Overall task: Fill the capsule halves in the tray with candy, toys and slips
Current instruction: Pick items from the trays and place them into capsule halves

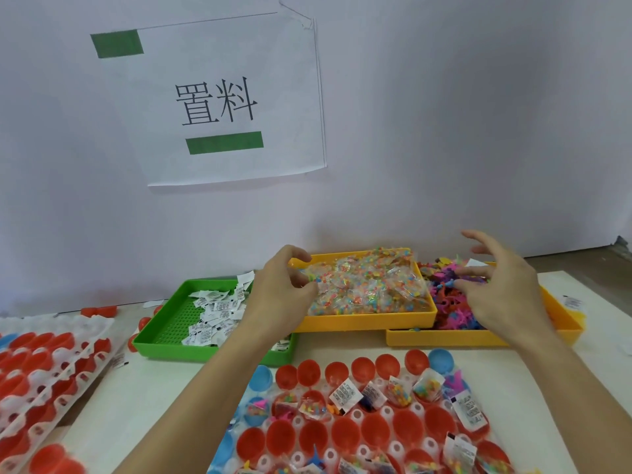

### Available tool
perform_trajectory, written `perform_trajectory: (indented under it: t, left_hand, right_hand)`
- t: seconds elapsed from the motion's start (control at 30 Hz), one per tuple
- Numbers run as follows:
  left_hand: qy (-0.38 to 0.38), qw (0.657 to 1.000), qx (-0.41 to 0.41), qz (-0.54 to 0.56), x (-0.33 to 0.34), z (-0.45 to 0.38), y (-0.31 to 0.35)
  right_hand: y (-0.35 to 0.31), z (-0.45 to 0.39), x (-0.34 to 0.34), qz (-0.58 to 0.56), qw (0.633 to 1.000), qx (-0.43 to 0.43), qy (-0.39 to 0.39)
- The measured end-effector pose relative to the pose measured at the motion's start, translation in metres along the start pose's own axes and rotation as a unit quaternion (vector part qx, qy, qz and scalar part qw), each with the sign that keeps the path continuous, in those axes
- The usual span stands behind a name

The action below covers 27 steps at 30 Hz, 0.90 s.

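At the counter's left edge, stacked clear plastic trays of red capsule halves point(41, 378) are seen, and a few loose red halves point(99, 311) are left near the back wall. Next along, a green perforated plastic tray point(164, 331) is set on the counter, with white printed paper slips point(215, 313) heaped in its right half. Over the seam between that tray and the neighbouring yellow plastic tray point(362, 323), the left hand point(280, 292) is held, its fingers curled and a small clear candy packet pinched from the pile of multicoloured candy packets point(369, 285) that fills the yellow tray. To the right, a second yellow tray point(444, 338) is tucked partly under the first, and it is loaded with small pink, purple and blue plastic toys point(448, 292). Above those toys the right hand point(502, 285) is held with fingers spread and loosely bent; nothing is seen gripped in it. At the near edge, the clear blister tray point(388, 412) of red and blue capsule halves point(376, 431) is laid out: several halves in the second row are already loaded with candy, slips and toys, while the back row and much of the third row are shown bare. A printed paper sign point(222, 100) is taped to the wall behind.
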<state>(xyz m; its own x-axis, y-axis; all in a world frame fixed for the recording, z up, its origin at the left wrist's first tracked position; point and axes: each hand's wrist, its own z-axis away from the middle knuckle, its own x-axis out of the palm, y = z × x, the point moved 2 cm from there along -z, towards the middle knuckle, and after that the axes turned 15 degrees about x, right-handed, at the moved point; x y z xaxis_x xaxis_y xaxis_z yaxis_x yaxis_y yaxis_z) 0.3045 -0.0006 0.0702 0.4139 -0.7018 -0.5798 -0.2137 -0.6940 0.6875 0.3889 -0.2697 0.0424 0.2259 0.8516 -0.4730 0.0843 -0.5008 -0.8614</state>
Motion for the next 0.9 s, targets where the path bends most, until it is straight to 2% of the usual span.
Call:
perform_trajectory:
  t: [0.23, 0.37, 0.43, 0.5, 0.67, 0.77, 0.9]
  left_hand:
    - [-0.028, 0.999, 0.011, 0.033, 0.014, 0.000, 0.017]
    - [-0.042, 0.998, 0.020, 0.047, 0.023, 0.000, 0.030]
    - [-0.047, 0.998, 0.026, 0.044, 0.028, 0.001, 0.038]
    - [-0.053, 0.997, 0.029, 0.046, 0.031, 0.002, 0.044]
    - [-0.067, 0.996, 0.041, 0.050, 0.032, 0.006, 0.053]
    - [-0.080, 0.994, 0.066, 0.021, 0.029, 0.012, 0.054]
    - [-0.092, 0.990, 0.109, -0.019, 0.024, 0.019, 0.059]
  right_hand:
    - [0.000, -0.003, -0.007, -0.025, 1.000, -0.006, 0.011]
    - [-0.002, -0.003, -0.010, 0.039, 0.997, -0.049, 0.049]
    - [-0.004, -0.002, -0.010, 0.022, 0.998, -0.050, 0.039]
    - [-0.010, 0.001, -0.012, -0.039, 0.999, -0.035, 0.003]
    - [-0.044, 0.017, -0.014, -0.143, 0.970, -0.049, -0.190]
    - [-0.062, 0.030, -0.011, -0.101, 0.966, -0.071, -0.227]
    - [-0.077, 0.045, -0.003, 0.036, 0.969, -0.123, -0.209]
